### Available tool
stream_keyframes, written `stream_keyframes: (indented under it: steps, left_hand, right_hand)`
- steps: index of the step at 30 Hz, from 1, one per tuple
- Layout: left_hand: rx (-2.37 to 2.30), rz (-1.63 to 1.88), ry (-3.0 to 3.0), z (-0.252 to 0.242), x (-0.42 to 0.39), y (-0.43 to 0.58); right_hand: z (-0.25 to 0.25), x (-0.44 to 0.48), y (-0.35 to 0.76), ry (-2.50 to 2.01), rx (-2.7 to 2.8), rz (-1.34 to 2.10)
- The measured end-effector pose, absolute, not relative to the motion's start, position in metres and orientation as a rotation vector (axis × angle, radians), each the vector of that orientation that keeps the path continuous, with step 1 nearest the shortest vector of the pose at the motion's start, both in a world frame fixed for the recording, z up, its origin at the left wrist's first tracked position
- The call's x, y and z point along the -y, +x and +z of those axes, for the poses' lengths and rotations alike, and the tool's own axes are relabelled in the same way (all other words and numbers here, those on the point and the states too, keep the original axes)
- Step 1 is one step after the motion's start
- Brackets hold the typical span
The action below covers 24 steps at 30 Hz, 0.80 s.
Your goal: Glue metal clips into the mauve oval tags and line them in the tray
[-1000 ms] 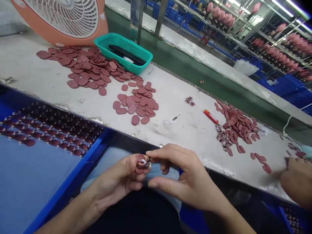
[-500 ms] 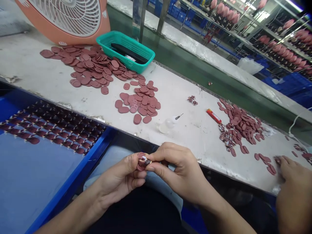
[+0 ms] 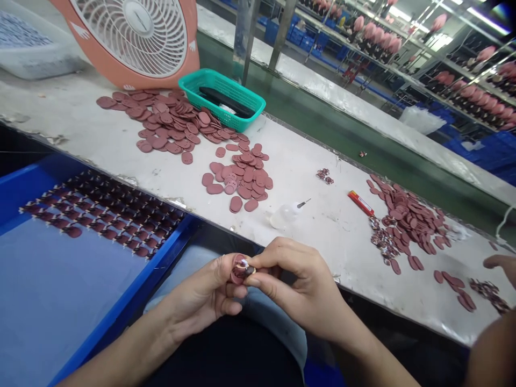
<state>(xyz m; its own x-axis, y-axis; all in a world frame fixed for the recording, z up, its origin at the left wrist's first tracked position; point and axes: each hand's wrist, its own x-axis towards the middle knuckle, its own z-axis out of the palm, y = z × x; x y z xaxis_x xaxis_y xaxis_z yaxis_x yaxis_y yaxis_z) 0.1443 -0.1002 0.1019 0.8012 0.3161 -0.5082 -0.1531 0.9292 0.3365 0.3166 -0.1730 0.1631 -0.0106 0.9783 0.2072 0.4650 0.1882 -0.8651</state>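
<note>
My left hand (image 3: pixel 205 295) pinches a small maroon oval piece (image 3: pixel 238 269) just below the table's front edge, over my lap. My right hand (image 3: pixel 300 285) meets it from the right, thumb and forefinger pressed on a tiny shiny bit on the oval's face. Loose maroon ovals (image 3: pixel 242 177) lie in a pile on the white table (image 3: pixel 306 226) just beyond my hands. A bigger heap of ovals (image 3: pixel 169 115) spreads at the back left.
A blue tray (image 3: pixel 121 317) at my left holds rows of finished pieces (image 3: pixel 100 209). An orange fan (image 3: pixel 137 37), a teal basket (image 3: pixel 221 99), a small glue bottle (image 3: pixel 288 212) and a red lighter (image 3: pixel 360 202) stand on the table. Another person's hand (image 3: pixel 500 263) reaches in near a right-hand pile (image 3: pixel 407 217).
My right fingers have closed in onto the oval held in my left hand. The view has tipped up slightly. The other person's hand has drawn back to the right.
</note>
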Motion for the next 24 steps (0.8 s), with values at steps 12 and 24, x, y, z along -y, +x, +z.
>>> stream_keyframes:
  steps: [12, 24]
  left_hand:
    - [-0.899, 0.874, 0.746, 0.104, 0.098, 0.130]
    - [-1.298, 0.958, 0.864, 0.090, 0.076, 0.088]
  right_hand:
    - [0.120, 0.152, 0.278, -1.321, 1.884, -0.385]
    - [0.117, 0.141, 0.246, -1.216, 2.069, -0.312]
